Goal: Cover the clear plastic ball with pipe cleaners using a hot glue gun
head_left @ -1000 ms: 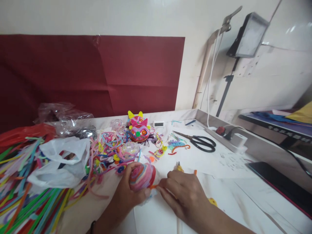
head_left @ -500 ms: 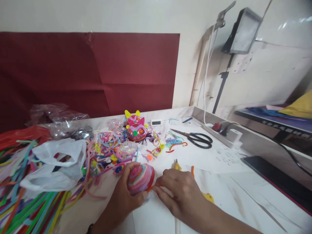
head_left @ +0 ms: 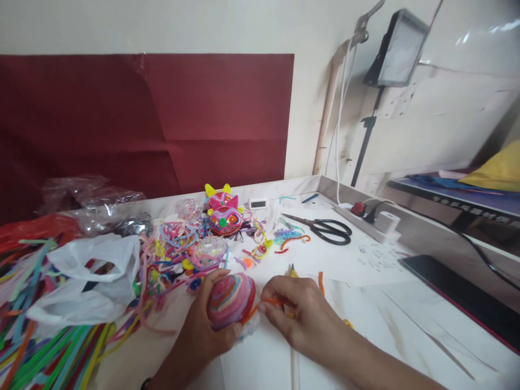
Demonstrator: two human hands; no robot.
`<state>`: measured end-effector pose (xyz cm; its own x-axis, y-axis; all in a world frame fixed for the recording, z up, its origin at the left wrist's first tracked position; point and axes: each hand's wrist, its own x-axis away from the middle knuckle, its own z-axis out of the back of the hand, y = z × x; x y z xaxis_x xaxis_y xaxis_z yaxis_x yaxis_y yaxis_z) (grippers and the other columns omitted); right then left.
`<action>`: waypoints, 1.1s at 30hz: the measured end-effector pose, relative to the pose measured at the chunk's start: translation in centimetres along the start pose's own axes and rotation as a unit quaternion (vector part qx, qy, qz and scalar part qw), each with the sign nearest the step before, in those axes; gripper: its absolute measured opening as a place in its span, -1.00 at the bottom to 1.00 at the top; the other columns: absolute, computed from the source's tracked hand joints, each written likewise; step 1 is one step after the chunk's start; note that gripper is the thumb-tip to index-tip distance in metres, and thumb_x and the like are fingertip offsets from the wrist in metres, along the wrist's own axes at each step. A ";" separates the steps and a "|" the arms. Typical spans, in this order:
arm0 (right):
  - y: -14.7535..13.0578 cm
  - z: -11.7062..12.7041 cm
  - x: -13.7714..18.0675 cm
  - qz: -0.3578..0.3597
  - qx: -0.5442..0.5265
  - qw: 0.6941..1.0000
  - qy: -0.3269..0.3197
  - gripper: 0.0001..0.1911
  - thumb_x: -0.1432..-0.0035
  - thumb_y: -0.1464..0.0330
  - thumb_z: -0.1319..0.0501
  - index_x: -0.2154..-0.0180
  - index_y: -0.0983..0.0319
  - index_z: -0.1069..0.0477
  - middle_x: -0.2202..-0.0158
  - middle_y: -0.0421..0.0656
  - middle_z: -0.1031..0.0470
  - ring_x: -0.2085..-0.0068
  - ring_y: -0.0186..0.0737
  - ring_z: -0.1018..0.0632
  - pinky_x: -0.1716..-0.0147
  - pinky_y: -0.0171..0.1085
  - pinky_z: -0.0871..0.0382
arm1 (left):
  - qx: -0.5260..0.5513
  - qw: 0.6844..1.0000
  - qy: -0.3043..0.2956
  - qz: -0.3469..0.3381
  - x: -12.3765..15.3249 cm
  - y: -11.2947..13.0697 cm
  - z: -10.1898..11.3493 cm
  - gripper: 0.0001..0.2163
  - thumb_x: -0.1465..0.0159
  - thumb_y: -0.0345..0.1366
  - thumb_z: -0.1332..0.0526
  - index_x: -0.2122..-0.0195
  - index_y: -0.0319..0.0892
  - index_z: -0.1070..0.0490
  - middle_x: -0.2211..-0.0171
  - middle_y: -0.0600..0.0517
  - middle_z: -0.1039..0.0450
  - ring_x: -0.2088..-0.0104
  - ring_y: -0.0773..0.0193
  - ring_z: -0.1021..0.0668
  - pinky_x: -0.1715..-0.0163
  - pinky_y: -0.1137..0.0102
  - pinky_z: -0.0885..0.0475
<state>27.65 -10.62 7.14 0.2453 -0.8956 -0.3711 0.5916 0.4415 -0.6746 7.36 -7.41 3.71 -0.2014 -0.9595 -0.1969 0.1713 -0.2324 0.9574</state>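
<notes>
My left hand (head_left: 201,330) is wrapped round a ball (head_left: 231,299) covered in pink, red and striped pipe cleaners, holding it just above the table. My right hand (head_left: 303,317) pinches an orange pipe cleaner (head_left: 270,301) that runs from the ball's right side towards my fingers. A yellow-tipped glue gun (head_left: 291,269) lies just behind my right hand, its body hidden under the hand. Both hands rest near the front edge of the white table (head_left: 406,336).
A heap of coloured pipe cleaner scraps (head_left: 179,252) lies behind the ball, with a finished pink cat-like figure (head_left: 223,214). Long pipe cleaners (head_left: 44,346) and a white plastic bag (head_left: 93,281) fill the left. Black scissors (head_left: 325,228), a power strip (head_left: 368,222) and a dark tablet (head_left: 459,295) are right.
My right hand has drawn the orange pipe cleaner a little away from the ball. The ball has turned slightly in my left hand. The camera shifted a bit right.
</notes>
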 end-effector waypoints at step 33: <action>0.1 0.9 -0.4 -0.037 -0.059 0.997 -0.014 -0.88 -0.12 0.42 -0.22 0.47 0.23 -0.45 0.58 -0.30 -0.35 0.55 -0.38 -0.30 0.54 -0.37 -0.09 | -0.075 0.989 -0.060 -0.110 0.0 -1.5 1.9 -0.36 0.03 -0.21 -0.36 -0.13 -0.10 -0.28 -0.15 -0.12 -0.30 -0.18 -0.15 -0.36 -0.15 0.12 -0.31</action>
<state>28.34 -10.31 7.81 0.2266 -0.9265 -0.3003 0.5147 0.3757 -0.7707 5.30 -6.76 2.64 -0.3615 -0.8593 -0.3619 0.2502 -0.4633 0.8501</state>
